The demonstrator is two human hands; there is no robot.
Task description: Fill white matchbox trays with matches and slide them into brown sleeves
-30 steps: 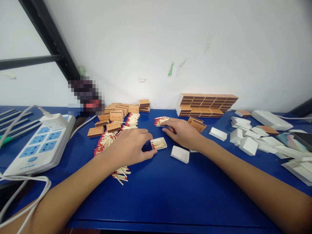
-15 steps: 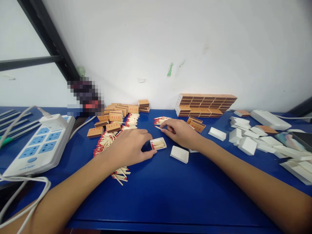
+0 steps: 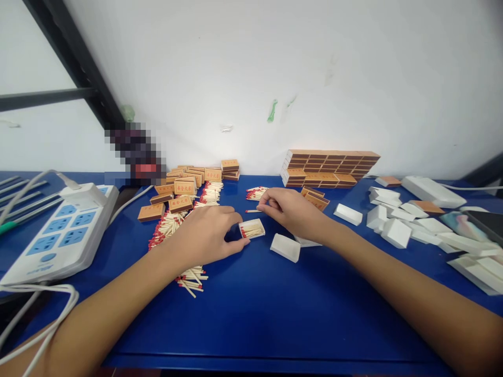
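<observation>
At the left edge a looped white cable and a power strip (image 3: pixel 58 235) are cut off; behind them, a pixelated patch (image 3: pixel 135 152) hides what is there. Printed matchboxes (image 3: pixel 184 187) lean and lie on loose matches (image 3: pixel 167 228), the pile partly covered by the left hand (image 3: pixel 206 230). Its thumb and forefinger are spread around the left end of a white matchbox tray (image 3: pixel 259 233), which holds a layer of red-headed matches; whether they press on it I cannot tell.

Beyond the tray lies a small match heap (image 3: pixel 256 193), partly behind the right hand (image 3: pixel 288 209), whose thumb and forefinger pinch one matchstick (image 3: pixel 252 211), head pointing left. Half a second ago that stick was beside the heap; now it is nearer the tray. A second tray (image 3: pixel 285 247) lies to the right, its way up unclear; a third (image 3: pixel 308 242), half hidden by the right wrist, shows more than before. Farther right are stacked matchboxes (image 3: pixel 330 162), jumbled white trays (image 3: pixel 396 233) and a dark flat object (image 3: pixel 487 225), cut off.
</observation>
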